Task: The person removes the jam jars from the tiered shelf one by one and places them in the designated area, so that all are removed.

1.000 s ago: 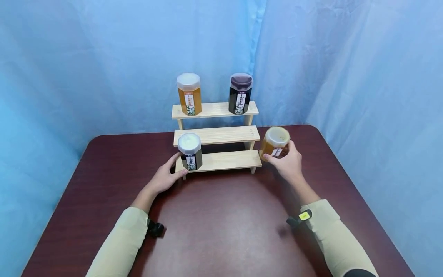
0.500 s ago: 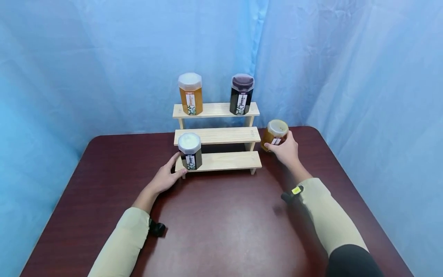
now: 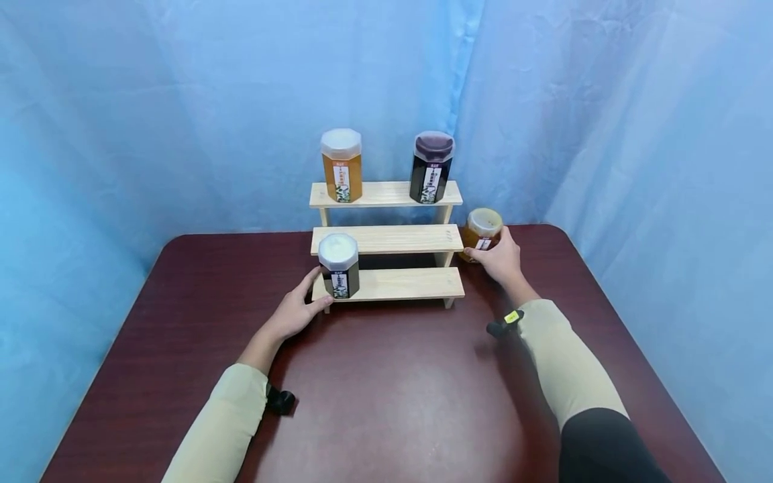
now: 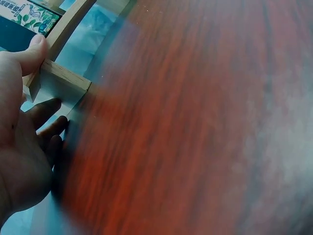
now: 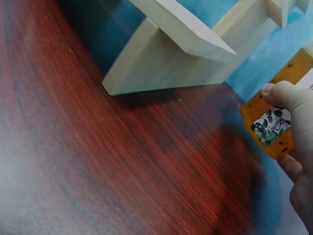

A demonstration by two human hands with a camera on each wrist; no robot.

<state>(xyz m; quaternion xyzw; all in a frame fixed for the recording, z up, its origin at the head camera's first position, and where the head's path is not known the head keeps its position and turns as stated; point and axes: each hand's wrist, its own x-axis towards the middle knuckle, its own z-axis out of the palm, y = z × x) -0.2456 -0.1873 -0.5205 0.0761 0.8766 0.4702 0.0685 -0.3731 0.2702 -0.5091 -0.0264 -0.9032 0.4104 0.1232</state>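
Observation:
A three-tier wooden display stand [image 3: 398, 285] holds several octagonal jars. At its lower left end, my left hand [image 3: 296, 312] grips the stand, thumb [image 4: 35, 49] at the front edge and other fingers by the side support. Close beside that hand, a dark jar [image 3: 339, 268] with a whitish lid stands on the bottom tier. My right hand [image 3: 500, 260] holds an amber jar [image 5: 254, 110] with dark specks, right of the stand, its thumb across the label side. The jar's far side is hidden by that hand.
On the top tier stand an orange jar [image 3: 343, 176] at left and a dark jar with a purple lid [image 3: 431, 178] at right. The middle tier [image 3: 386, 239] is bare wood. The stand sits on a dark red-brown table [image 3: 392, 389], with blue curtains [image 3: 241, 121] behind.
My right hand has moved the amber jar back and lower, close beside the stand's right end. The left hand keeps its place; the whole view has shifted slightly.

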